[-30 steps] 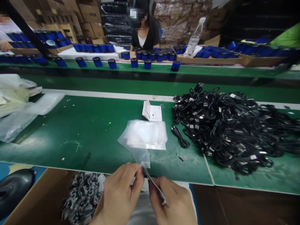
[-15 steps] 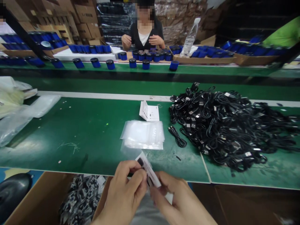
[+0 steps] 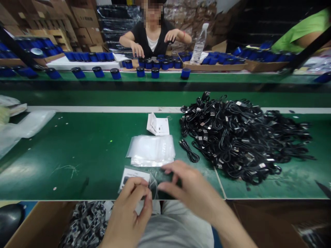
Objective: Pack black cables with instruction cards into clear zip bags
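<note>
My left hand [image 3: 130, 208] is closed in a pinch on a clear plastic bag [image 3: 154, 184] with a white printed leaflet [image 3: 137, 174] in it, over the bench's front edge. To its right, my right hand [image 3: 187, 186] has its fingers apart and holds nothing; it is near the bag's transparent side. Just beyond both hands lies a stack of clear plastic bags [image 3: 151, 148]. A folded white leaflet [image 3: 161, 126] stands partly open behind that stack. One coiled black cable [image 3: 190, 151] rests to the right of the bags.
A large heap of black cables [image 3: 232, 134] covers the bench's right side. Plastic sheeting [image 3: 33, 124] lies at left. Below the edge, a cardboard box [image 3: 38, 220] holds bagged items. Across the bench, a co-worker [image 3: 155, 38] sits behind blue jars [image 3: 155, 73] and a plastic bottle [image 3: 199, 46].
My right hand has come off the leaflet and opened, moving up and right. The leaflet, now seen inside a clear bag, has shifted left with my left hand. The whole view has shifted slightly.
</note>
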`<state>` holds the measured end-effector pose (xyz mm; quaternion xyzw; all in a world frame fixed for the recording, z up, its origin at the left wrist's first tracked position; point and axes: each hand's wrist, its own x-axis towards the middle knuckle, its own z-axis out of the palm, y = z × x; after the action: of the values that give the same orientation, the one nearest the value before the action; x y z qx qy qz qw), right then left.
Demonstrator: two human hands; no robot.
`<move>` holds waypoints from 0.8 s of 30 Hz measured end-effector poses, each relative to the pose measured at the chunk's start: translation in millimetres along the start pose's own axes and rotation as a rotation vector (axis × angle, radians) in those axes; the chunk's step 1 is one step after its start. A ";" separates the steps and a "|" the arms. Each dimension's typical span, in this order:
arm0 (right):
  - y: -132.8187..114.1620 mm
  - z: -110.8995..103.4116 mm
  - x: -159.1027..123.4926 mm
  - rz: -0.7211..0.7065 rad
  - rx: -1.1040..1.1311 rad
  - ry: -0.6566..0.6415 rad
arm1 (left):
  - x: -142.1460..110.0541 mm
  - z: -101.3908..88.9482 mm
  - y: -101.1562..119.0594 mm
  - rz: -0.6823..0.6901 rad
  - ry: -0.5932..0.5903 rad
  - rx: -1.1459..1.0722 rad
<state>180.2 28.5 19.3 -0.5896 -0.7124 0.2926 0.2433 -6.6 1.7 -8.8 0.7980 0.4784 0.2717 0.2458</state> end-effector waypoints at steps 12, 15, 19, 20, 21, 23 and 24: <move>16.3 -17.5 -9.3 0.179 0.435 0.140 | 13.2 4.2 2.9 -0.182 -0.110 -0.118; 9.7 6.5 -27.2 0.251 0.832 0.133 | 12.7 3.5 2.9 -0.194 -0.113 -0.101; 14.2 22.6 -35.5 0.311 0.655 0.242 | 11.1 4.8 2.6 -0.218 -0.041 -0.123; 15.8 23.6 -37.1 0.306 0.615 0.254 | 10.6 5.6 2.5 -0.215 -0.019 -0.121; 16.9 24.5 -38.7 0.299 0.596 0.265 | 9.9 6.4 2.4 -0.209 0.004 -0.111; 17.1 28.0 -41.9 0.297 0.612 0.301 | 8.1 7.8 2.1 -0.182 0.068 -0.081; 16.3 31.1 -43.2 0.296 0.626 0.331 | 6.8 8.3 2.2 -0.163 0.100 -0.068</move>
<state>178.1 -15.9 -14.3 -0.6225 -0.4467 0.4288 0.4785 3.0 5.8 -12.1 0.7332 0.5437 0.3065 0.2700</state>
